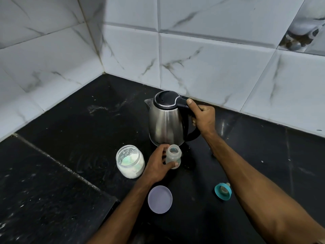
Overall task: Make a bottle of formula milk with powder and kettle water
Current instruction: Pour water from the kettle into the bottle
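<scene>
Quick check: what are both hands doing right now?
Left hand: holding the open baby bottle on the counter.
Right hand: gripping the kettle handle.

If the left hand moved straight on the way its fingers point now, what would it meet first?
The left hand already grips the bottle. Straight beyond it, up and away, stands the kettle; its base looks first in line, though depth is unclear.

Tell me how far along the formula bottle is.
Done: powder jar open, its lid off; teat cap off. In hand: left hand holds the open bottle, right hand grips the kettle handle. Left: pouring, capping.
</scene>
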Tool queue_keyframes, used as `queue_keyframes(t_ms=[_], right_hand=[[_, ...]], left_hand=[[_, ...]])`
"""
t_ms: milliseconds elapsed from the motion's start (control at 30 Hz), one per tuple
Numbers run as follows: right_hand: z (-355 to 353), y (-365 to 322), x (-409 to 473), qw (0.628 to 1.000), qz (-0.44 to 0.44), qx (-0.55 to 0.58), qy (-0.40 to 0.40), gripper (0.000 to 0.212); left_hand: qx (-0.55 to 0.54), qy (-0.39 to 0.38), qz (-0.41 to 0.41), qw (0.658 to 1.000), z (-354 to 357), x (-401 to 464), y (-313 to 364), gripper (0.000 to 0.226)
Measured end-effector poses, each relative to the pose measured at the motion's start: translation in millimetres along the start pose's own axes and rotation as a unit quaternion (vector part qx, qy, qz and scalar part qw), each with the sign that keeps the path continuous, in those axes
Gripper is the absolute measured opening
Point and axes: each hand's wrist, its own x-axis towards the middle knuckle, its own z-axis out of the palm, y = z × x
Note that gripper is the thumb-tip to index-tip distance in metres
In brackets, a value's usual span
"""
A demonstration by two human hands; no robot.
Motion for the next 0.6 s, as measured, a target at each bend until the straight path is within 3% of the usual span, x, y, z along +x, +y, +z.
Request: queue_keyframes(t_ms=[433, 600], right_hand=[[-2.0, 9.5, 1.1, 0.999, -0.008, 0.011, -0.028, 0.065], [-8.0, 8.3, 0.1, 0.997, -0.012, -0.010, -0.078, 0.065]], left_hand=[[0.008, -0.006, 0.001, 1.000, -1.5, -0.1, -0.8, 0.057], [0.019, -0.007, 0.003, 1.000, -2.6, -0.2, 0.4, 0.057]])
